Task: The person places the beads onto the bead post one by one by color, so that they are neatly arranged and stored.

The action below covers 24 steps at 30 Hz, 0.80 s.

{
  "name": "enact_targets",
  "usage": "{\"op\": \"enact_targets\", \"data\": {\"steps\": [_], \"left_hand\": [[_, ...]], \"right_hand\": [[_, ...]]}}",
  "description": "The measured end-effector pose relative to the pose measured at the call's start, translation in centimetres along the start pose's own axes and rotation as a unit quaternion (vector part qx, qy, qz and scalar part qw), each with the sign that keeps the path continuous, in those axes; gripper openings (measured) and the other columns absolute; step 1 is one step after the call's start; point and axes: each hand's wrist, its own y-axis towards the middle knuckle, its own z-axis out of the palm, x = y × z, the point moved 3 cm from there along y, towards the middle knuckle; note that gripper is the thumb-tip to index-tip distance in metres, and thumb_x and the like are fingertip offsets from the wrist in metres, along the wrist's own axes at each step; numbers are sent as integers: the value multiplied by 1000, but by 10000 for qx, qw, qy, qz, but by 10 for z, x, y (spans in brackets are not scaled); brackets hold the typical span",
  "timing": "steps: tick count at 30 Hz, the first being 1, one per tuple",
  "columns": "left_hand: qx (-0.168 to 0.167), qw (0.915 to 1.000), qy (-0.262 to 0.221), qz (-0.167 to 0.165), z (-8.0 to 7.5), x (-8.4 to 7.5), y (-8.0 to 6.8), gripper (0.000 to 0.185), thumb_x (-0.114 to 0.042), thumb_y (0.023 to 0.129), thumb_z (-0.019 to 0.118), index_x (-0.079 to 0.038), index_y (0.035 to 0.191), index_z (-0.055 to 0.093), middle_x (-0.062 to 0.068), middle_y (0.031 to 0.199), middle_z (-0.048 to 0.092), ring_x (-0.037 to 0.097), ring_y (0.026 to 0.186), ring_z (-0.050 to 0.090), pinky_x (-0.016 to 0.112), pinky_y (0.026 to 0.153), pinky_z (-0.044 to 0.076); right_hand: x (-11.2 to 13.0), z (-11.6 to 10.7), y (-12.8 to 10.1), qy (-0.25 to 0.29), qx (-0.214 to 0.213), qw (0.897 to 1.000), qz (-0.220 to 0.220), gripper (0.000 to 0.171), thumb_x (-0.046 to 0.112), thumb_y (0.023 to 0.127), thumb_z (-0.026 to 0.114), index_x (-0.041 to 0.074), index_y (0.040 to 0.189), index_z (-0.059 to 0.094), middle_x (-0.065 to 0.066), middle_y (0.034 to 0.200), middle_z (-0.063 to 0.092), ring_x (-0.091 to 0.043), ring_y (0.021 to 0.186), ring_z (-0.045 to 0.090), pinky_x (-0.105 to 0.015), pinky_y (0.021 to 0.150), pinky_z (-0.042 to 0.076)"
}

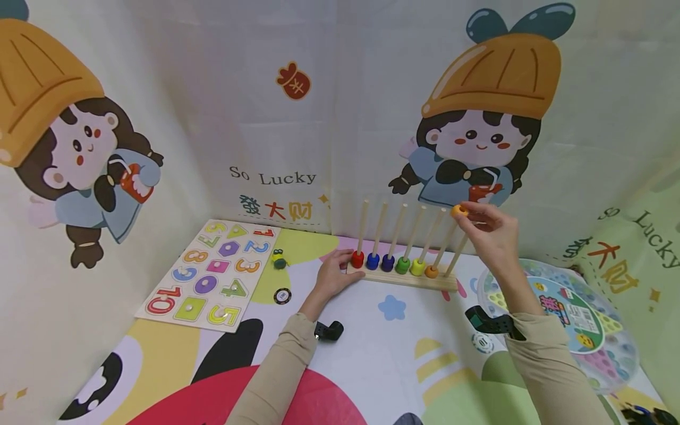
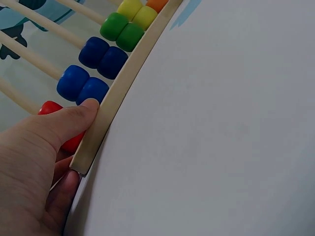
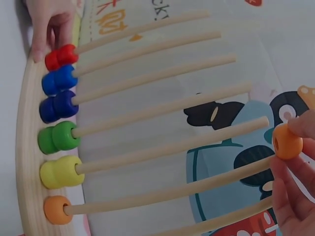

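Note:
A wooden bead stand (image 1: 409, 283) with several upright pegs stands near the back wall. My left hand (image 1: 334, 274) grips the left end of its base, thumb on top beside the red beads (image 3: 61, 57) and fingers round the end. Between thumb and fingertips, my right hand (image 1: 491, 233) pinches an orange bead (image 3: 288, 141), its hole facing the tip of the sixth peg. One orange bead (image 3: 57, 210) sits at the foot of that peg. Blue, dark blue, green and yellow beads (image 3: 61, 172) are stacked in pairs on other pegs. The rightmost peg (image 1: 455, 255) shows no bead.
Left of the stand lies a number and shape puzzle board (image 1: 216, 276). Near it are a small green-yellow toy (image 1: 278, 258) and a black chip (image 1: 283, 296). A round clear game board (image 1: 618, 342) lies under the right forearm, with a white chip (image 1: 482, 343) beside it.

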Motion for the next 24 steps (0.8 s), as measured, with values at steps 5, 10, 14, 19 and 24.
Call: {"op": "enact_targets", "data": {"steps": [5, 10, 14, 19, 24], "left_hand": [[22, 10000, 2, -28, 1, 0, -1, 57, -26, 79, 83, 3, 125, 65, 8, 136, 58, 26, 111, 60, 37, 91, 53], [36, 10000, 49, -25, 2, -2, -1, 58, -27, 80, 83, 3, 126, 65, 8, 137, 58, 27, 116, 58, 40, 93, 51], [37, 10000, 91, -3, 2, -3, 0, 58, -27, 80, 83, 2, 126, 65, 8, 137, 58, 27, 118, 57, 39, 93, 51], [27, 10000, 91, 24, 3, -4, 1, 57, -27, 79, 83, 3, 125, 65, 8, 136, 59, 26, 115, 58, 38, 92, 51], [33, 10000, 51, 37, 5, -3, 2, 57, -26, 79, 84, 3, 125, 65, 8, 136, 59, 26, 115, 59, 37, 92, 52]], "right_hand": [[3, 2, -1, -135, -218, 9997, 41, 34, 20, 90, 73, -1, 116, 71, -16, 114, 67, 0, 89, 61, -9, 79, 48], [5, 2, 1, -426, -452, 9981, -28, 34, 24, 91, 72, 2, 117, 72, -14, 112, 68, 1, 86, 58, -8, 74, 47], [6, 1, 3, -641, -599, 9961, -119, 33, 25, 92, 71, 2, 115, 72, -13, 109, 68, 1, 80, 56, -8, 70, 45], [4, 0, 3, -924, -508, 9944, -28, 33, 26, 93, 69, 0, 113, 72, -14, 108, 68, -8, 79, 55, -8, 71, 45], [1, 1, 2, -1149, -424, 9925, 20, 31, 22, 93, 69, -2, 113, 71, -17, 103, 66, -14, 80, 54, -6, 69, 41]]}}
